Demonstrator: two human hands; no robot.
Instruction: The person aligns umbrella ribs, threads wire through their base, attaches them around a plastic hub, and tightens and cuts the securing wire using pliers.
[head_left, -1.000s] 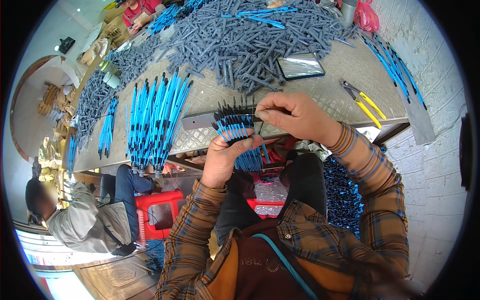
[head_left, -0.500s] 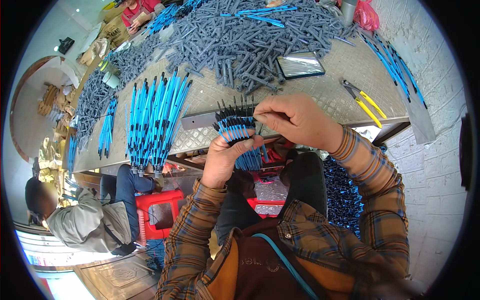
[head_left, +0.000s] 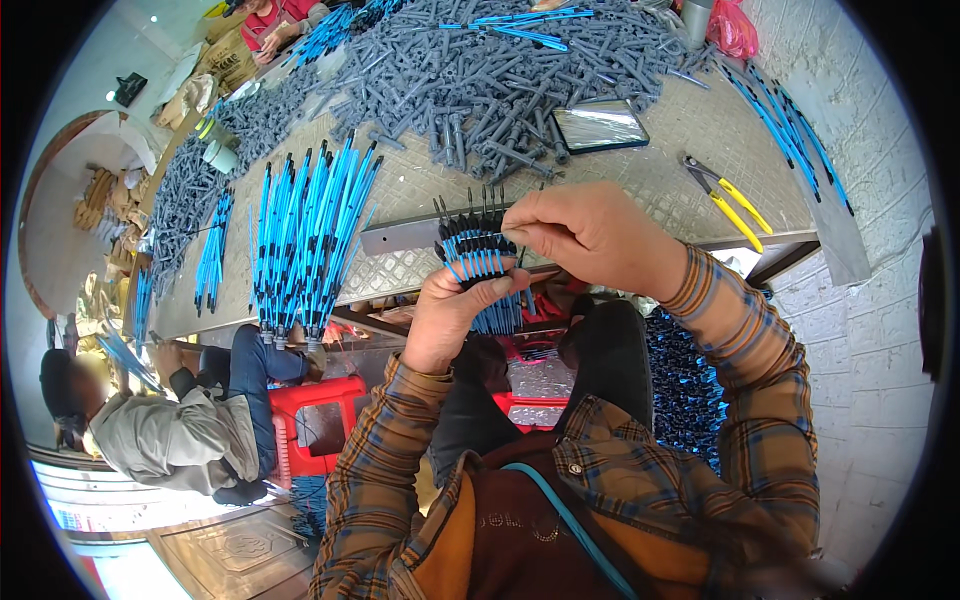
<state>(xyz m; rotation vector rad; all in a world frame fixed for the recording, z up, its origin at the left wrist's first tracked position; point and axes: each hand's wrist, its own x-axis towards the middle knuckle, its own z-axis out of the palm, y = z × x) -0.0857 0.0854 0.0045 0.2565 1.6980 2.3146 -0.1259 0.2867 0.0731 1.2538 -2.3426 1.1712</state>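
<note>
Bundle point(head_left: 480, 262) of blue-and-black pieces stands fanned in my left hand point(head_left: 452, 318), clamped upright above the worktop point(head_left: 640, 180) edge so the tips stay level. My right hand point(head_left: 590, 235) pinches one piece at the bundle's side. No containers; grey parts point(head_left: 480, 80) lie heaped loose.

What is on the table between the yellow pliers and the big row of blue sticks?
In the head view, a flat metal bar lies between the yellow pliers and blue sticks.

Bright even daylight, strong fisheye bending, black vignette corners
</note>
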